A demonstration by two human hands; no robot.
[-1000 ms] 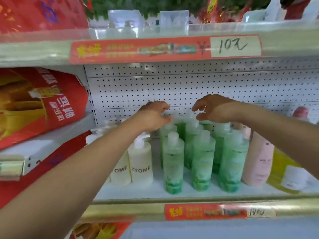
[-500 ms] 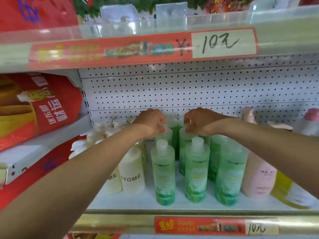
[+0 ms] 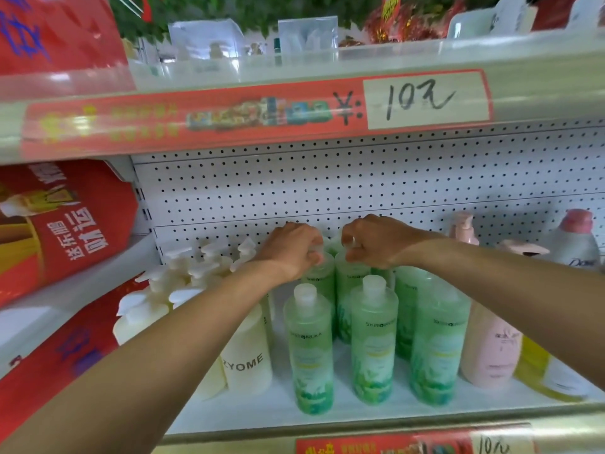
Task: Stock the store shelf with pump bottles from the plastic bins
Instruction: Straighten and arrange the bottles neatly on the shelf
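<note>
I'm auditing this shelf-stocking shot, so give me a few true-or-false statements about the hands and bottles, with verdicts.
1. The left hand grips the top of a green bottle. True.
2. The right hand hangs free beside the shelf. False: its fingers pinch the top of the next green bottle.
3. The white pump bottles stand right of the green ones. False: they stand left.
4. A pink bottle stands right of the green ones. True.

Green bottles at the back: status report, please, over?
Left hand gripping cap of back-row translucent green plastic bottle. Right hand gripping neighbouring bottle cap. Front green bottles close below wrists; white pump bottles beside left forearm.
</note>
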